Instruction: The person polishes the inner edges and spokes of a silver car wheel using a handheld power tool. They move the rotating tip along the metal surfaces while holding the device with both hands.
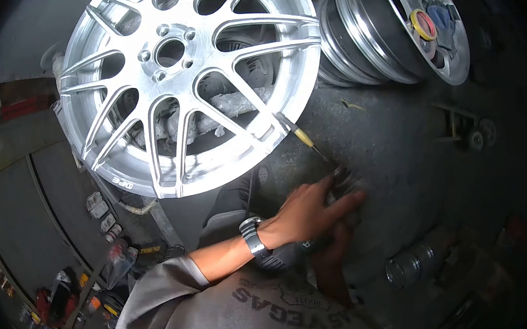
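Observation:
My left hand (305, 214), with a watch (254, 237) at its wrist, reaches across in front of my shirt. Its fingers are curled around the dark near end of a slim tool (304, 138) that has a yellow section. The tool's far end overlaps the lower right rim of a bright metal car wheel rim (200, 85). Close beneath the left hand is my right hand (340, 238), blurred and partly covered, its fingers smeared by motion; I cannot tell what it grips.
Further rims (376, 23) lie stacked on their sides at upper right, with a roll of yellow tape (423, 24) and a blue cloth (442, 23) on the nearest. A wheeled stand (474, 136) is at right. Tools and bottles (98, 207) line the left side.

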A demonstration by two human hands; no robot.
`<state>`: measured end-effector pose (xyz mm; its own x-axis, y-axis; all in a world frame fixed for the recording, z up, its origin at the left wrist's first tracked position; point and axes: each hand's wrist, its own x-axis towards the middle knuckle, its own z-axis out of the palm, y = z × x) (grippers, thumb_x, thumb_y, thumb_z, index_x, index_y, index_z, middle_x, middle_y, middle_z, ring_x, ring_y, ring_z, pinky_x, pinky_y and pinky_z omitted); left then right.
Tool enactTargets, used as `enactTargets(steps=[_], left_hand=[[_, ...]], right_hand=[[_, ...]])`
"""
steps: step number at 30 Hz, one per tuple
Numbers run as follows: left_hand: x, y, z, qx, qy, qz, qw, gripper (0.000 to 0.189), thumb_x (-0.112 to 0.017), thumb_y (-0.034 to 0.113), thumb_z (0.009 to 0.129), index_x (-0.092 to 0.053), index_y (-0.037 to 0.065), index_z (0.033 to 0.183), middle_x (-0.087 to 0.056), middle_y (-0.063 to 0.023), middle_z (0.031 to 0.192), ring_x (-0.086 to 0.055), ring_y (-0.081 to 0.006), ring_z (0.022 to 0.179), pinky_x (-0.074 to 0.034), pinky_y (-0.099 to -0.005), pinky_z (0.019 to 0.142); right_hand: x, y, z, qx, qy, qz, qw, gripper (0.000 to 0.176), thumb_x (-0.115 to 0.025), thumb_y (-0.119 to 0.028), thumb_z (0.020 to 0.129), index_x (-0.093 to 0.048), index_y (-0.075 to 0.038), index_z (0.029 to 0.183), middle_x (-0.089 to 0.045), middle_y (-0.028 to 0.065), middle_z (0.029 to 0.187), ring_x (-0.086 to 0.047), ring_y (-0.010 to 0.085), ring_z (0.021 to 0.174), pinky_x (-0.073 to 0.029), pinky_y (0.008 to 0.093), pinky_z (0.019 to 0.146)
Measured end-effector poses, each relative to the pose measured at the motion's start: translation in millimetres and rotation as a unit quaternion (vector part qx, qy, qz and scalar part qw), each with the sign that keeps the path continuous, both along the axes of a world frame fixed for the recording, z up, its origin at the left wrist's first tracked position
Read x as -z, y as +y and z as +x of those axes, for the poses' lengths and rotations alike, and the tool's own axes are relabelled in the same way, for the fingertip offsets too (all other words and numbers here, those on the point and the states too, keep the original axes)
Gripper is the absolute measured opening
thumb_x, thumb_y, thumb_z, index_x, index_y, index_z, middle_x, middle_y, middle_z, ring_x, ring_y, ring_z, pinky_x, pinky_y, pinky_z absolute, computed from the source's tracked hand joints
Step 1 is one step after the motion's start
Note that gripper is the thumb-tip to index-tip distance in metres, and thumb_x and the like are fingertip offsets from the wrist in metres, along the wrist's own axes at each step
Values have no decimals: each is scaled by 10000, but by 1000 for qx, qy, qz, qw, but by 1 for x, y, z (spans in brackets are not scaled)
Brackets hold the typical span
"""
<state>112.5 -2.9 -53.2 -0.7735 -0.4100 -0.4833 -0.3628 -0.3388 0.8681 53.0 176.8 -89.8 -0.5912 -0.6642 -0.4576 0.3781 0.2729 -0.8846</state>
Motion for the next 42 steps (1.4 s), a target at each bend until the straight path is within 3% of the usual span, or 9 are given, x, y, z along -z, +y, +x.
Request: enactTargets(steps=[3, 10, 16, 21, 24, 31, 34, 36, 42], left_hand=[[-2, -2, 1, -6, 19, 16, 1000, 610, -644, 493, 1031, -668, -66, 1273, -765, -246, 1052, -754, -350, 1040, -546, -416, 904], [-1, -3, -2, -9, 40, 16, 999, 577, -641, 473, 1039, -684, -65, 1245, -774, -219, 1009, -758, -287, 965, -550, -395, 860], [-5, -10, -6, -39, 68, 29, 996, 518, -644, 444, 1044, -704, -55, 1172, -772, -203, 963, -754, -256, 914, -542, -377, 808], [-2, -10, -6, -6, 41, 25, 999, 462, -642, 398, 1055, -703, -53, 1134, -762, -202, 929, -743, -253, 873, -526, -383, 762], [-3, -2, -2, -37, 49, 50, 997, 468, -649, 402, 1053, -698, -58, 1122, -752, -212, 921, -740, -260, 851, -518, -390, 736], [5, -17, -22, -29, 44, -27, 998, 612, -648, 498, 1022, -672, -87, 1200, -747, -258, 849, -770, -383, 858, -560, -433, 781], [2, -20, -21, 21, 13, 7, 1000, 618, -653, 499, 1018, -666, -86, 1216, -748, -260, 852, -772, -380, 849, -566, -432, 787], [2, -10, -15, -16, 22, -2, 1000, 610, -654, 493, 1017, -664, -86, 1208, -746, -253, 838, -771, -378, 833, -567, -435, 774], [-10, -1, -5, 11, -38, 30, 999, 592, -666, 491, 1007, -674, -82, 1161, -729, -233, 758, -765, -377, 763, -564, -434, 730]], right_hand=[[-30, -5, -9, -253, 303, 65, 917, 480, -657, -175, 1023, -568, 70, 1426, -559, 248, 1490, -558, 317, 1400, -444, 433, 1166], [-9, -2, -6, -76, 190, 48, 978, 459, -683, -229, 1009, -621, 75, 1347, -587, 273, 1449, -589, 424, 1355, -488, 515, 1119], [-18, 4, -22, -297, 508, 36, 808, 591, -458, -281, 1087, -393, 62, 1563, -477, 187, 1574, -472, 249, 1466, -400, 401, 1192], [-18, -9, -11, -146, 317, 67, 935, 353, -710, -155, 987, -665, 33, 1281, -632, 274, 1400, -617, 445, 1315, -469, 548, 1136], [3, 24, -10, -217, 201, 165, 941, 599, -491, -347, 1066, -462, 23, 1536, -526, 160, 1519, -506, 253, 1431, -429, 402, 1153], [-6, -12, -30, -203, 428, 38, 880, 425, -572, -293, 1053, -652, 14, 1335, -669, 130, 1352, -641, 263, 1269, -496, 419, 1059], [7, -6, -27, -183, 308, 41, 933, 492, -546, -312, 1063, -586, 16, 1428, -597, 149, 1470, -587, 256, 1353, -472, 421, 1101], [9, -7, -13, 134, -178, -75, 972, 588, -520, -322, 1059, -458, 1, 1546, -504, 147, 1563, -513, 253, 1437, -435, 430, 1163], [-14, -17, 3, 154, -215, -85, 961, 671, -572, -70, 944, -390, 11, 1585, -505, 144, 1527, -540, 202, 1385, -487, 365, 1103]])
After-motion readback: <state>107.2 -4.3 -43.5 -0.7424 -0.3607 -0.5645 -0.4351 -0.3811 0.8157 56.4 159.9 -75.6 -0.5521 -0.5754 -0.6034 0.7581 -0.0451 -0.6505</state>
